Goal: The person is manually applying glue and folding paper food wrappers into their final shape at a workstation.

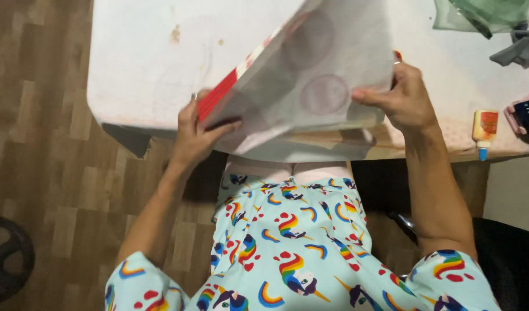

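A large grey sheet of paper point(310, 75) with a red edge and faint drawn circles is lifted off the white table point(143, 63), tilted toward me. My left hand point(198, 129) grips its lower left edge by the red strip. My right hand point(402, 95) pinches its right edge, thumb on the near face. More loose sheets lie under it at the table's front edge.
A small glue bottle point(484, 129) lies at the table's right front edge, next to a phone in a pink case point(526, 115). A grey cloth point(518, 49) and a green plastic bag point(483, 14) sit at the far right. Wooden floor and a black wheel point(8, 259) are on the left.
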